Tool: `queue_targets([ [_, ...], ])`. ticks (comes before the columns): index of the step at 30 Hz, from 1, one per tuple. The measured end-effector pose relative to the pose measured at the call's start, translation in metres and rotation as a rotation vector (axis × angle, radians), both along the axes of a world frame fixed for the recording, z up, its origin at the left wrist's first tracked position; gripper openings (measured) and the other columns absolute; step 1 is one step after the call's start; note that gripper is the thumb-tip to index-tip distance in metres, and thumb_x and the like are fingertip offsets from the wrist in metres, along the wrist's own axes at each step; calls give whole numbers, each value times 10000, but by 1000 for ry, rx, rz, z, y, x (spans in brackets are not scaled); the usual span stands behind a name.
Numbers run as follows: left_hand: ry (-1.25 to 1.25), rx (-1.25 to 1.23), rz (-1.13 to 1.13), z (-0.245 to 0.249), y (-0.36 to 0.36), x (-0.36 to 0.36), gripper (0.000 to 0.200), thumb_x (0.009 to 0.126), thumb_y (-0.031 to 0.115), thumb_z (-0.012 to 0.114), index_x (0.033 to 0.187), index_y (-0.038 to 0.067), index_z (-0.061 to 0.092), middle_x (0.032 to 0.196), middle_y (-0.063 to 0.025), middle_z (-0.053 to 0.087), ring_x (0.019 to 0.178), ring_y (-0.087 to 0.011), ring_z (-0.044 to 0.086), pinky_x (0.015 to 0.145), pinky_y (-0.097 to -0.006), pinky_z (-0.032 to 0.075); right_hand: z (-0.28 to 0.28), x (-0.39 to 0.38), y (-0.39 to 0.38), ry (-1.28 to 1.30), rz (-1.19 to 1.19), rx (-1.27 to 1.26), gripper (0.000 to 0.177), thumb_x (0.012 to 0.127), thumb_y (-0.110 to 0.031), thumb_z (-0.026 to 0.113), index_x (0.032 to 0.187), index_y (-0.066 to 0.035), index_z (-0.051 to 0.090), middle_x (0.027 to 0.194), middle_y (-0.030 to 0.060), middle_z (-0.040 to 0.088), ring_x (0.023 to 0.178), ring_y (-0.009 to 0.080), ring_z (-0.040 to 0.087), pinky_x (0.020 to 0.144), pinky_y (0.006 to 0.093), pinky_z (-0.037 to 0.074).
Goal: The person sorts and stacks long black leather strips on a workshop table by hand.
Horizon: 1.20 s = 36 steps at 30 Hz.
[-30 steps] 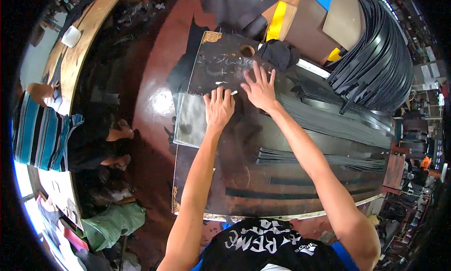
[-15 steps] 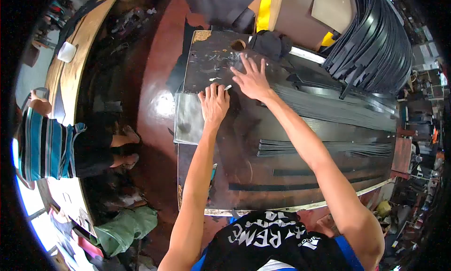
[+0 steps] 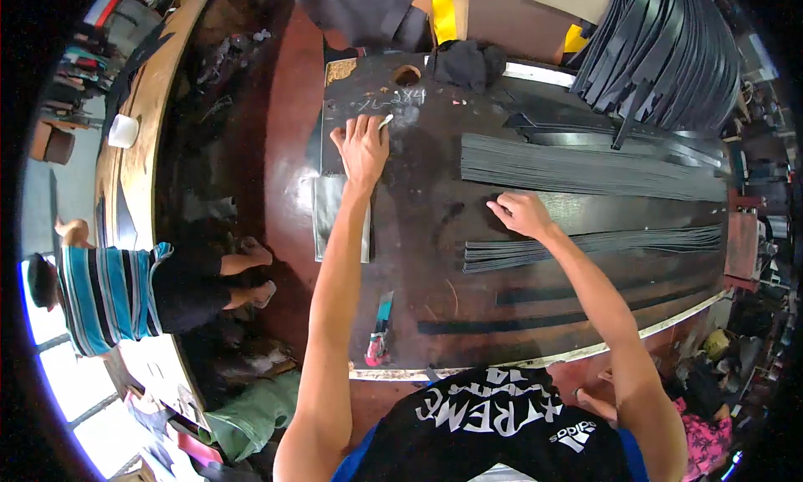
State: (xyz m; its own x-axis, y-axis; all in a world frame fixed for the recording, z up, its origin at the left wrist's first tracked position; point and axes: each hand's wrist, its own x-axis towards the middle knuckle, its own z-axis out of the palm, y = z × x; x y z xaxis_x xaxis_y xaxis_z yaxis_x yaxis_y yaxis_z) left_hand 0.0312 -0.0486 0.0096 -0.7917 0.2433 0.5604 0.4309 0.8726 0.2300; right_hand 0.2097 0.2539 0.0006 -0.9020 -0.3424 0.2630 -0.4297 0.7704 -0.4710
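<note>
My left hand (image 3: 364,154) is closed on a short white piece of chalk (image 3: 386,121), whose tip sticks out past the fingers. It rests over the dark tabletop (image 3: 427,239), just below white chalk writing (image 3: 393,99). A grey rectangular sheet (image 3: 329,219) lies below that hand, partly covered by the forearm. My right hand (image 3: 524,214) is curled shut between a wide bundle of long grey strips (image 3: 577,166) and a narrower strip bundle (image 3: 577,249); nothing shows in its fingers.
A utility knife (image 3: 381,327) lies near the table's front edge, beside long black strips (image 3: 544,319). At the back are a black cloth (image 3: 468,64) and a large heap of dark strips (image 3: 657,64). Another person (image 3: 125,290) is at the left bench.
My right hand has drawn back from the chalk writing toward the strips, and its spread fingers have curled in. My left hand has moved up and left with the chalk. The utility knife is now uncovered.
</note>
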Motion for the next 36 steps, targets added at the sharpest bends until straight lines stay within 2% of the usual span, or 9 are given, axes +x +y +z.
queue_targets([
  [3, 43, -79, -107, -3, 3, -22, 116, 801, 162, 711, 900, 133, 659, 896, 2, 619, 912, -209, 580, 837, -471, 371, -9, -5, 6, 69, 82, 57, 321, 915, -249, 680, 678, -75, 551, 615, 59, 585, 525, 242, 593, 468, 384, 460],
  [6, 16, -127, -151, -6, 5, -32, 118, 795, 162, 710, 901, 130, 669, 887, -1, 617, 908, -212, 581, 835, -467, 374, -17, -11, 8, 159, 153, 81, 285, 913, -247, 674, 704, -93, 557, 621, 35, 578, 533, 220, 600, 468, 369, 470],
  [10, 47, -154, -239, -10, 10, -41, 168, 817, 179, 721, 972, 134, 673, 915, 0, 613, 923, -221, 580, 828, -448, 362, -18, -13, 10, 149, 164, 70, 262, 916, -239, 667, 725, -100, 554, 633, 35, 574, 554, 209, 610, 466, 359, 468],
  [13, 68, -152, -259, -14, 15, -46, 171, 814, 182, 724, 971, 134, 676, 922, 1, 620, 924, -215, 585, 832, -446, 362, -21, -12, 11, 121, 158, 82, 259, 918, -240, 665, 732, -99, 553, 644, 36, 578, 559, 211, 611, 474, 359, 473],
  [16, 39, -221, -204, -16, 14, -50, 171, 812, 177, 722, 972, 134, 681, 940, 1, 633, 920, -208, 592, 849, -453, 363, -19, -12, 10, 115, 145, 77, 258, 924, -245, 658, 738, -100, 553, 650, 36, 581, 564, 212, 617, 480, 358, 477],
  [23, -5, -183, -211, -14, 3, -30, 204, 804, 186, 728, 992, 120, 681, 966, -5, 646, 946, -209, 597, 853, -458, 368, -21, -11, 10, 103, 129, 100, 254, 930, -250, 651, 744, -104, 556, 659, 32, 591, 579, 207, 628, 487, 355, 478],
  [30, 18, -188, -181, -21, 17, -42, 190, 822, 184, 715, 996, 119, 671, 959, -7, 643, 930, -215, 587, 855, -456, 366, -21, -12, 10, 108, 128, 124, 256, 934, -257, 645, 746, -109, 554, 668, 34, 597, 587, 211, 629, 499, 351, 479],
  [36, -21, -155, -204, -15, 7, -9, 183, 823, 178, 714, 994, 126, 679, 941, -2, 644, 915, -215, 589, 859, -452, 363, -19, -11, 10, 91, 124, 123, 255, 930, -250, 648, 746, -104, 548, 664, 37, 589, 595, 212, 631, 507, 359, 488],
])
